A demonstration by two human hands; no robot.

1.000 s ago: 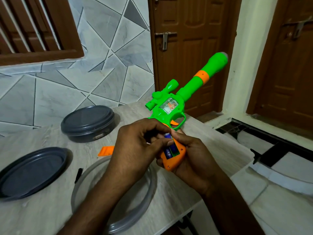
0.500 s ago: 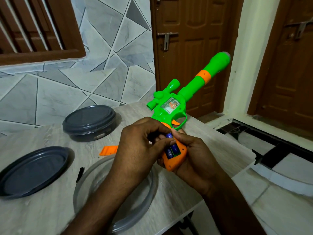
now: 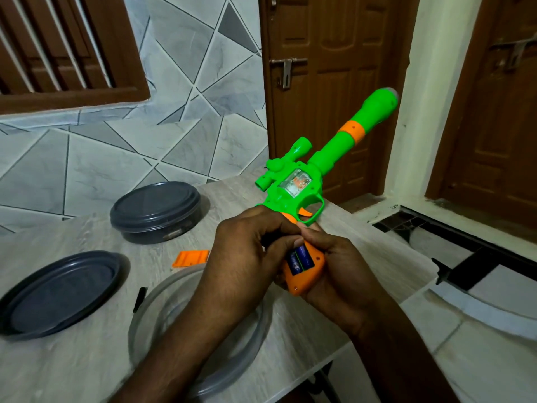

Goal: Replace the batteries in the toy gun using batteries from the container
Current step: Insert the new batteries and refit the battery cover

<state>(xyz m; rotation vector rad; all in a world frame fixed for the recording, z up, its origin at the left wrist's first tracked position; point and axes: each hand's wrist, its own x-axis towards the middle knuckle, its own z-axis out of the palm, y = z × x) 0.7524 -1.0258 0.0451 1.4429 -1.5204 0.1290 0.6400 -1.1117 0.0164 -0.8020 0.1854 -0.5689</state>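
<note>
Barely shifted since a second ago, toy gun held over the table edge, barrel up and away, right hand gripping the orange handle from beneath, left hand curled round its top, thumb on the blue batteries in the open compartment, clear container just below the left hand

1. one head-worn wide-angle cam, looking forward and down from the person's eye level.
2. it's close in: left hand, right hand and toy gun sit mid-frame, over the table.
3. beyond, it faces a tiled wall and a door.
</note>
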